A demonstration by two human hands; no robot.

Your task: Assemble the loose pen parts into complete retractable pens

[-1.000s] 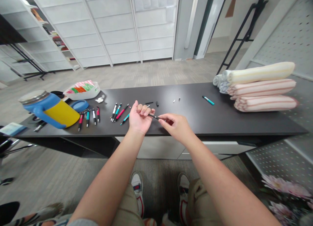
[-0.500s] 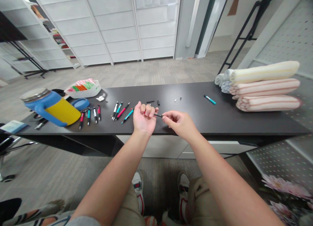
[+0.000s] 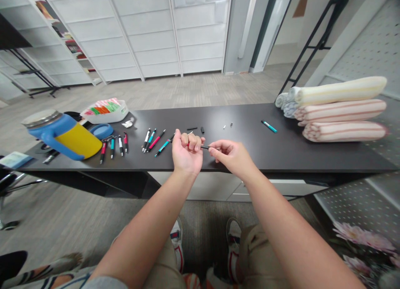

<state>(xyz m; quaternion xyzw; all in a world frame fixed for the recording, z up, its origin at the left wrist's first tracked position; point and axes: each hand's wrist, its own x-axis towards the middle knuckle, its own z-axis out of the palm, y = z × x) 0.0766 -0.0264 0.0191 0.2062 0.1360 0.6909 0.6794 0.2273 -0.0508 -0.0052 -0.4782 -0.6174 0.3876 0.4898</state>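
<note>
My left hand [image 3: 187, 153] is a closed fist around a thin black pen part [image 3: 205, 147] that sticks out to the right, held over the front edge of the dark table [image 3: 281, 153]. My right hand [image 3: 233, 155] pinches the free end of that same part with fingertips. Just behind the hands lie loose black pen pieces [image 3: 196, 129] and two tiny silver bits [image 3: 228, 125]. A group of red, teal and white pens [image 3: 154, 139] lies left of my left hand. One teal pen [image 3: 268, 126] lies alone to the right.
At the table's left stand a blue and yellow jug [image 3: 67, 138], a blue lid [image 3: 101, 131], more pens [image 3: 114, 146] and a tray of coloured items [image 3: 105, 110]. Rolled striped towels [image 3: 340, 114] are stacked at the right. My shoes show below.
Both hands have drifted slightly right and come closer together; less of the black pen part shows between them than a second ago. The things on the table have not moved.
</note>
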